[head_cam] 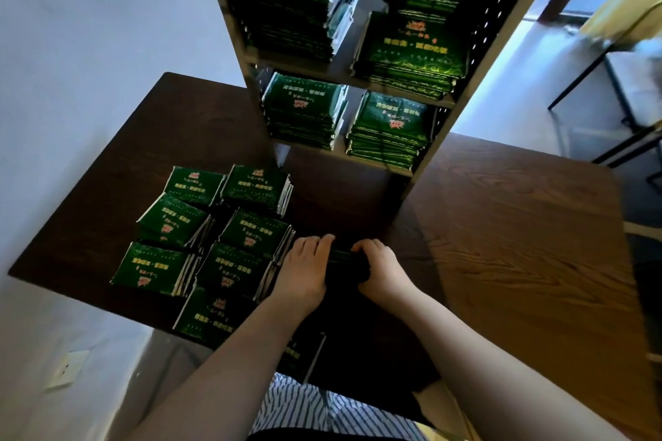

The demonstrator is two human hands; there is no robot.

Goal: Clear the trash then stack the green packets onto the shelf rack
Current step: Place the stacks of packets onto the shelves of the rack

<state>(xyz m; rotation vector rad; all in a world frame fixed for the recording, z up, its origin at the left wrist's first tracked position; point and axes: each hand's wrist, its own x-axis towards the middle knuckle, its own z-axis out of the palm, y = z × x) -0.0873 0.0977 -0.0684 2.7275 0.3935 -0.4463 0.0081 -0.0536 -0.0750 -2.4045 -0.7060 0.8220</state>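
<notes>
A: Head view. Which step is judged to be in hand?

B: Stacking, not clearing; no trash is made out. A bundle of green packets [342,256] is clasped at lower centre of the frame, low over the wooden table [519,243]. Contact with the table cannot be told in the shadow. The left hand [304,270] is curled over its left edge, the right hand [379,268] over its right edge.

A: Where is the remaining stock noted?

B: Loose piles of green packets [215,236] are seen left of centre, just beside the left hand. The shelf rack [239,46] is seen standing on the table at upper centre, with stacks on its upper two levels. The lowest bay, just above the hands in the frame, appears unfilled.

A: What is called for next?

B: Probably the bundle is to be squared, lifted clear of the piles and set flat in that bay. Even pressure from both sides is advised, lest the packets fan out.
</notes>
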